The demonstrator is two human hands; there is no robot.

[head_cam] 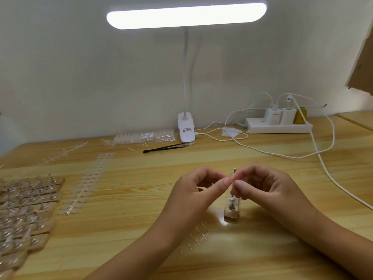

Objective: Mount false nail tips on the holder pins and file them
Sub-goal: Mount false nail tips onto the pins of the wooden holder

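nail tip [232, 179] clear, thin, pinched in left hand [193, 190] grip and right hand [260, 184] grip, above holder [231, 211].

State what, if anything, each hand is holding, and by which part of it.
The left hand and right hand together pinch a small clear nail tip from either side, above the holder; the exact part cannot be told.
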